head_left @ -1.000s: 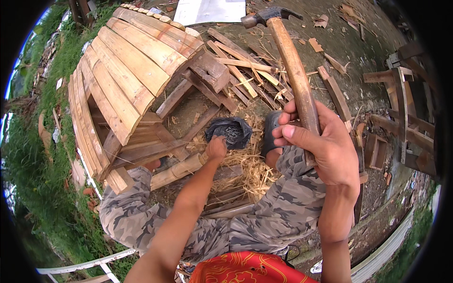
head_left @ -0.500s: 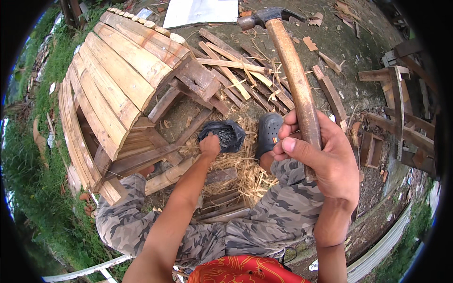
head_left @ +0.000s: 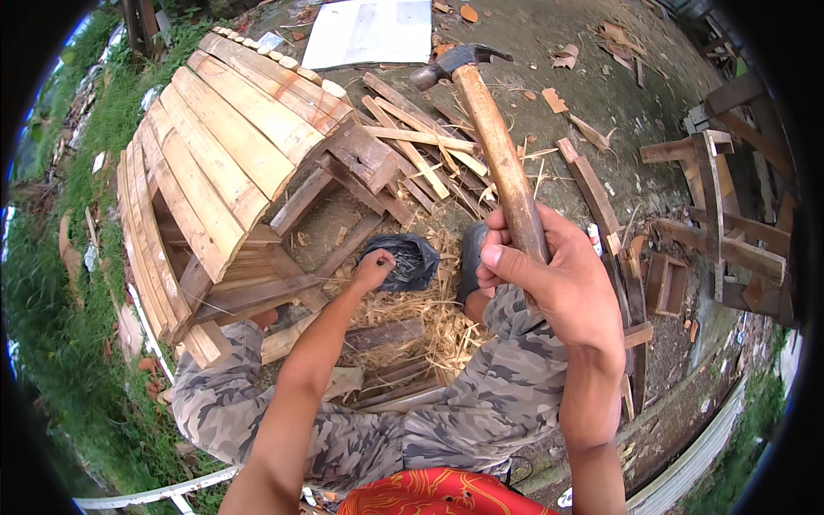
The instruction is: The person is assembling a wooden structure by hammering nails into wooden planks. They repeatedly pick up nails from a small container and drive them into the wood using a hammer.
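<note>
My right hand [head_left: 554, 270] is wrapped round the lower wooden handle of a claw hammer [head_left: 502, 146], held up with its dark metal head at the top. My left hand [head_left: 372, 269] is at the left rim of a black plastic bag [head_left: 420, 279], its fingers pinched together. Whatever is between those fingertips is too small to make out. Inside the open bag lie many thin grey nails [head_left: 408, 258]. Left of the bag stands a wooden frame [head_left: 219, 146] covered with pale slats, with nail heads showing on some of them.
Loose wood strips [head_left: 429, 137] lie in a pile beyond the bag. Pale wood shavings [head_left: 459, 322] cover the ground beside it. A white sheet [head_left: 369, 34] lies at the far side. At the right stand brown timber pieces [head_left: 721, 223], and grass [head_left: 77, 343] borders the left.
My left hand has drawn back from inside the bag to its left rim. The hammer in my right hand has shifted left and slightly down in view.
</note>
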The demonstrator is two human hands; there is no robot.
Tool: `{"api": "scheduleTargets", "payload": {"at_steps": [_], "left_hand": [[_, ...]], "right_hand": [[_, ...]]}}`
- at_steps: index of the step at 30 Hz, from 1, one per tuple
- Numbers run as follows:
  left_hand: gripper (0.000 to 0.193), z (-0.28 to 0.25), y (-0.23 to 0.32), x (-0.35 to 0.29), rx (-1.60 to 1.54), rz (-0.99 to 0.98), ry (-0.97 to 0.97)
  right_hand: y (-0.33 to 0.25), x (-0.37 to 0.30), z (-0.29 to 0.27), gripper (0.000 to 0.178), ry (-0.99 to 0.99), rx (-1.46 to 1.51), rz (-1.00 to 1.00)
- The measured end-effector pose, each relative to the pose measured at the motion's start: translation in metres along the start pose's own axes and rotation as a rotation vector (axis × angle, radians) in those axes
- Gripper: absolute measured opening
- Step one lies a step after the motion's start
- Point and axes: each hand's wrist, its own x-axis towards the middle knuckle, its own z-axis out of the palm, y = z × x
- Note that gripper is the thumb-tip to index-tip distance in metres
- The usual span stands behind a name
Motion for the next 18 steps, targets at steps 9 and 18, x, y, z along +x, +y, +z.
{"api": "scheduleTargets", "payload": {"at_steps": [9,18], "left_hand": [[0.016,-0.050,0.068,-0.083,-0.760,0.190,-0.359],[0.022,-0.066,0.149,-0.212,0.269,0.357,-0.181]], "right_hand": [[-0.001,0.002,0.009,0.033,-0.045,0.094,-0.086],[-0.004,0.004,0.030,0.030,-0.059,0.056,-0.092]]}}
